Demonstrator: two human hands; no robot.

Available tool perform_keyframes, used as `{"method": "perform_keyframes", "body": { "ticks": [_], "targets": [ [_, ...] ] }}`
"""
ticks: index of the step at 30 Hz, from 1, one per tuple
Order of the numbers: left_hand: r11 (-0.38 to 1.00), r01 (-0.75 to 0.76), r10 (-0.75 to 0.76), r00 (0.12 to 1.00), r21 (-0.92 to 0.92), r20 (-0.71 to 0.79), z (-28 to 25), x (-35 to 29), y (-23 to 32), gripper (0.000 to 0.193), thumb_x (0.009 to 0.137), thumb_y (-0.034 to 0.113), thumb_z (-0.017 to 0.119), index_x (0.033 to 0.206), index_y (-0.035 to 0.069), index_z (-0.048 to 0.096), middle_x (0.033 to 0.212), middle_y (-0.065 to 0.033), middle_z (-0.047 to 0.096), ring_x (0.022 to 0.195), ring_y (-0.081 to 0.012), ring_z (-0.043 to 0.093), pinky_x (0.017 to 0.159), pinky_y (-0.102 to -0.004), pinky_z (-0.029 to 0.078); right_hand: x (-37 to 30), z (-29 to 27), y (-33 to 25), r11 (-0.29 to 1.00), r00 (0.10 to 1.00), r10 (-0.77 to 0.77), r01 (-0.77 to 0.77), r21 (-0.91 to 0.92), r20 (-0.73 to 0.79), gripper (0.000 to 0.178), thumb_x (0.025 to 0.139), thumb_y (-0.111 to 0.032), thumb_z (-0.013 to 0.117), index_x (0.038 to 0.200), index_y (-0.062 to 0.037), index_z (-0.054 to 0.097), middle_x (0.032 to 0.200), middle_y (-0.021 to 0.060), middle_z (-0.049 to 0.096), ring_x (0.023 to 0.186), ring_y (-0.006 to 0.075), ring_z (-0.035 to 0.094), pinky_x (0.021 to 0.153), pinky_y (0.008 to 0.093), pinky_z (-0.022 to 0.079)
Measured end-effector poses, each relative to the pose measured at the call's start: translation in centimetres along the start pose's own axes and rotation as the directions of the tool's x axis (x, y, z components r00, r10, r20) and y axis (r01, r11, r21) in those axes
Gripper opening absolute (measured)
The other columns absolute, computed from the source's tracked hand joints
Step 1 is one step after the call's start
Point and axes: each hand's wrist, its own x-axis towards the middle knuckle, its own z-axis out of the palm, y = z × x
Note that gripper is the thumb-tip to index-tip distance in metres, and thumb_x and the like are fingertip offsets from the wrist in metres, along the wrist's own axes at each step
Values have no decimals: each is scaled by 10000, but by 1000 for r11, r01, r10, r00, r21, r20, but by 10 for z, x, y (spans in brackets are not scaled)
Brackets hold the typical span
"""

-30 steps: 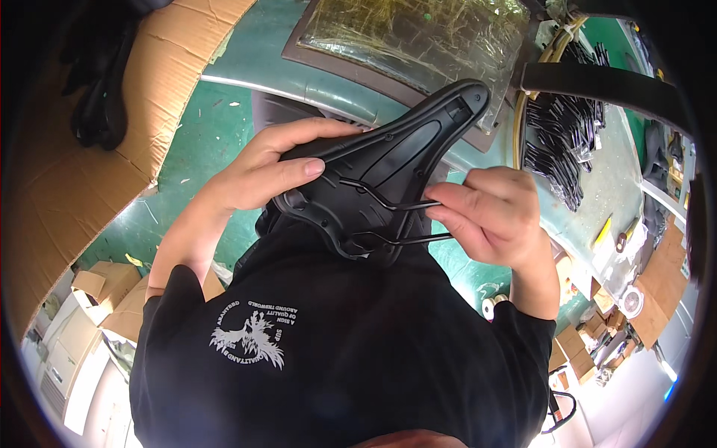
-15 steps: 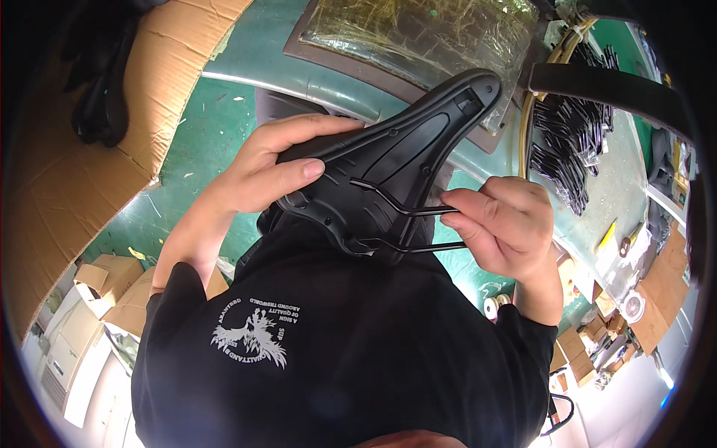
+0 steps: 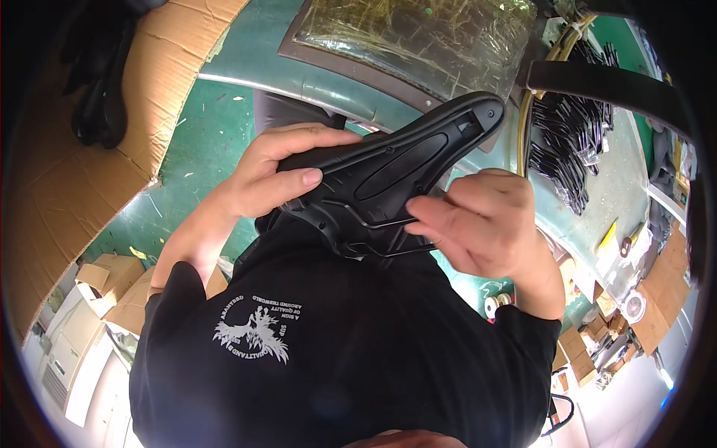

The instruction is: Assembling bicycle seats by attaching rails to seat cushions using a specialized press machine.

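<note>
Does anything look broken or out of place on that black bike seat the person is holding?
Nothing stands out. The black saddle is held underside up, the left hand gripping its wide end and the right hand on the metal rails. No crack shows on the shell. Whether the rails are fully seated cannot be told.

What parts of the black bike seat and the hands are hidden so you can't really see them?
All in the head view:
- Black plastic bicycle saddle: its padded top side faces away; only the underside shows.
- Thin black wire rails: their right ends vanish behind the right hand.
- Left hand: the fingertips curl behind the saddle's edge.
- Saddle's wide rear end: it merges with the black shirt.
- Pile of black metal parts: too small to identify.
</note>
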Motion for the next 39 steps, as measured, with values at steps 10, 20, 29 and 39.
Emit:
{"method": "perform_keyframes", "body": {
  "ticks": [10,20,29,39],
  "targets": [
    [996,-87,85,994,27,70,2,9,1,502,910,166,686,1365,-46,661,1267,-217,708,1144,-327,696,993,-393,527,19,11,7,998,997,-68,68,4,29,250,726,-207,899,907,-77,786,617,3,474,474,205,489,452,346,374],
    [992,-104,98,992,76,77,2,7,6,489,917,156,687,1360,-48,659,1264,-218,710,1117,-338,706,971,-397,536,25,14,7,996,994,-81,80,28,68,219,766,-203,887,909,-77,781,628,14,475,480,214,496,449,363,385],
    [993,-47,36,994,106,108,7,29,19,543,868,190,660,1329,-96,643,1158,-240,714,1074,-367,706,958,-407,528,24,16,18,998,997,-65,66,-7,36,146,839,-247,831,861,-163,713,656,11,469,513,254,551,456,412,410],
    [1000,17,-20,990,-18,-137,-5,40,13,510,934,205,633,1337,-107,653,1262,-194,719,1169,-253,682,1033,-353,496,26,-5,6,972,905,6,-106,-212,-426,455,747,-218,864,1145,-45,726,1317,168,624,1246,405,591,1039,528,499]
  ]
}}
